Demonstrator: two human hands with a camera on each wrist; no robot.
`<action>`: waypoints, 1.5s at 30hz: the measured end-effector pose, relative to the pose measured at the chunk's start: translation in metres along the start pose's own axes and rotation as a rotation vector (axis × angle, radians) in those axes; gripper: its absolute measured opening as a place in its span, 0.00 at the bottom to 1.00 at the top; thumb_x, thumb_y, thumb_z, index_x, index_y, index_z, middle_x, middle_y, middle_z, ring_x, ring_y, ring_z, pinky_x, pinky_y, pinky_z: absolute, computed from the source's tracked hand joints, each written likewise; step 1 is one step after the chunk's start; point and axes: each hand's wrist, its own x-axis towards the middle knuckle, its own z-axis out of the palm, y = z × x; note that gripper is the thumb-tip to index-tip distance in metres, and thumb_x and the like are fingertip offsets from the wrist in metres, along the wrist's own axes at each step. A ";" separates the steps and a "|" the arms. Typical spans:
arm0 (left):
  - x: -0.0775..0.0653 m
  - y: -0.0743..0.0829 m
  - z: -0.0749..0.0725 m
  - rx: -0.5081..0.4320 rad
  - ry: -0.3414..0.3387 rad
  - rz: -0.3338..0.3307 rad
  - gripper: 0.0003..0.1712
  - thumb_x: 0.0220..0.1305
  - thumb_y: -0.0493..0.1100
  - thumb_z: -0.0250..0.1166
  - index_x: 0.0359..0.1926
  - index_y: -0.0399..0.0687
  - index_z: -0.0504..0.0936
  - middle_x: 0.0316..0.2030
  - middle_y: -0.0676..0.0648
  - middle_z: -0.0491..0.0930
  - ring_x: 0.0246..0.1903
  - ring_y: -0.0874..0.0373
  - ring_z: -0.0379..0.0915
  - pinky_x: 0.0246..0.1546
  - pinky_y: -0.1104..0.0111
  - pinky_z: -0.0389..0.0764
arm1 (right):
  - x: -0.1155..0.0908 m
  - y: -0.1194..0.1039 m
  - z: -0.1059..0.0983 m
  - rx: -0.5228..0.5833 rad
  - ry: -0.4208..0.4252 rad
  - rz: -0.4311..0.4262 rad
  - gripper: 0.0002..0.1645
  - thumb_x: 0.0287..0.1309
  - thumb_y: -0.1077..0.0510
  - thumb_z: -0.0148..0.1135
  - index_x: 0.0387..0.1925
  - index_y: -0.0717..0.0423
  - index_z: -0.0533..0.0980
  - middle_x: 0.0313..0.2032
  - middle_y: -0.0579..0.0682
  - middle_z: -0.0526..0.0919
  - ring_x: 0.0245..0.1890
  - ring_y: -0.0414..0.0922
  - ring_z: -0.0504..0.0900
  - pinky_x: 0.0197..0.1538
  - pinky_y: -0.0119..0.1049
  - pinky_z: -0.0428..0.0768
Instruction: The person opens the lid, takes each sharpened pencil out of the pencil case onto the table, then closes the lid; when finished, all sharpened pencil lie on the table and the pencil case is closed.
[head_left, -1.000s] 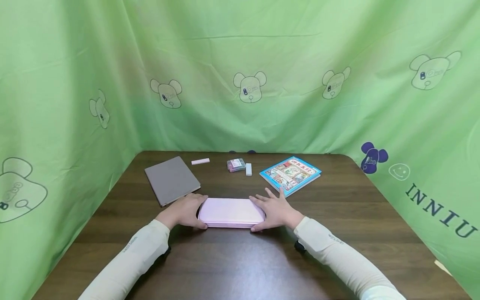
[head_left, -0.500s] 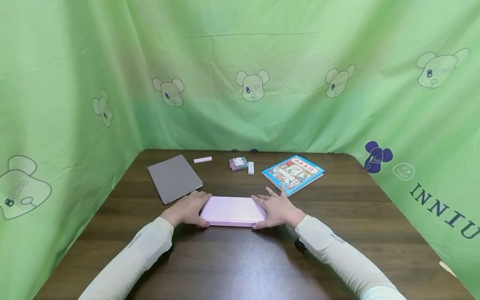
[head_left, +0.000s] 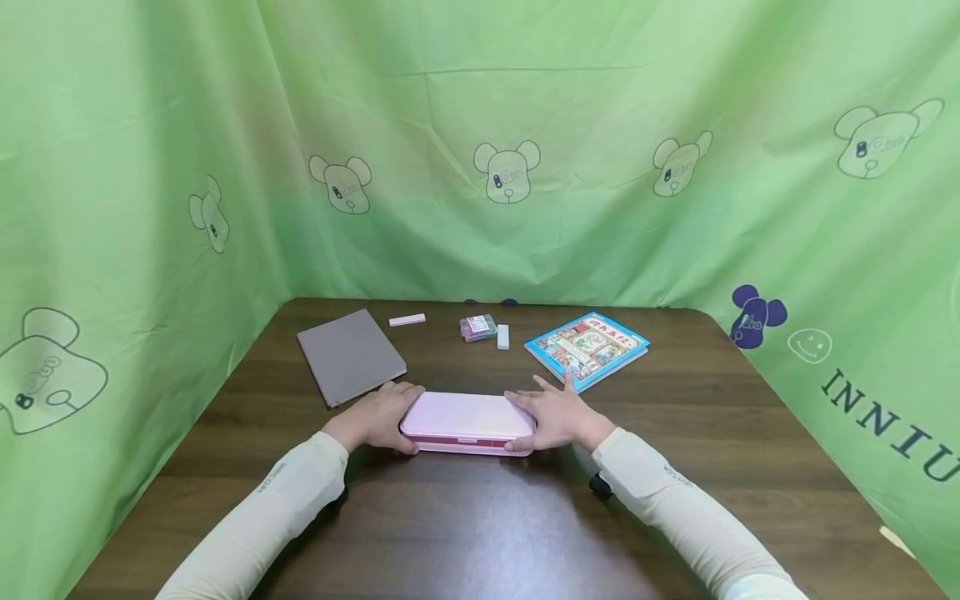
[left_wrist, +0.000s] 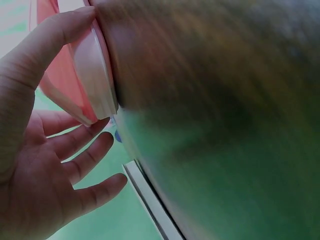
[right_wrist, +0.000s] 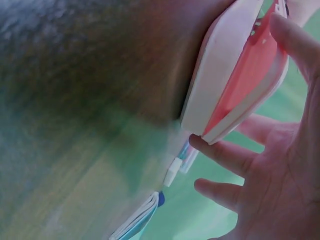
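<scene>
In the head view a pale pink pencil case lies on the table, its lid raised a little along the front. A red-pink interior shows through the gap. My left hand holds the left end, thumb at the front corner and fingers toward the back. At the other end my right hand does likewise. The right wrist view has the right thumb at the edge of the tilted lid, fingertips by the hinge side. In the left wrist view the left thumb lies across the front of the case.
Behind the left hand lies a grey notebook. A blue-bordered picture book is behind the right hand. Farther back are a thin pink strip, a small clear box with coloured contents and a white block. Green cloth surrounds the table.
The lid of the pencil case has come up at the front, so the red-pink inside now shows. Both hands stay at its ends; the head view has shifted slightly.
</scene>
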 end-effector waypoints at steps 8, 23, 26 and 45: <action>-0.001 -0.009 0.006 -0.194 -0.022 -0.048 0.56 0.38 0.52 0.76 0.66 0.38 0.58 0.62 0.39 0.64 0.59 0.44 0.59 0.58 0.50 0.63 | 0.000 0.015 -0.013 0.219 0.063 -0.105 0.37 0.49 0.29 0.56 0.53 0.48 0.77 0.50 0.46 0.82 0.43 0.45 0.80 0.48 0.47 0.74; -0.003 -0.008 0.010 -0.241 0.022 -0.140 0.65 0.31 0.55 0.79 0.65 0.34 0.51 0.58 0.37 0.69 0.56 0.44 0.62 0.57 0.54 0.65 | 0.012 0.035 -0.028 0.552 0.124 -0.211 0.16 0.60 0.50 0.57 0.42 0.55 0.81 0.34 0.47 0.84 0.27 0.36 0.73 0.31 0.30 0.73; -0.002 -0.007 0.011 -0.239 0.025 -0.133 0.64 0.31 0.55 0.79 0.64 0.33 0.52 0.57 0.38 0.71 0.54 0.45 0.63 0.57 0.55 0.65 | 0.019 0.037 -0.031 0.575 0.145 -0.219 0.14 0.61 0.53 0.56 0.41 0.57 0.81 0.32 0.48 0.83 0.27 0.36 0.72 0.31 0.30 0.72; -0.001 -0.006 0.011 -0.258 0.010 -0.199 0.72 0.30 0.54 0.79 0.69 0.36 0.43 0.60 0.47 0.69 0.61 0.46 0.60 0.60 0.52 0.63 | 0.074 0.059 -0.027 0.629 0.236 -0.086 0.11 0.63 0.58 0.54 0.41 0.58 0.79 0.37 0.54 0.83 0.34 0.45 0.75 0.39 0.39 0.72</action>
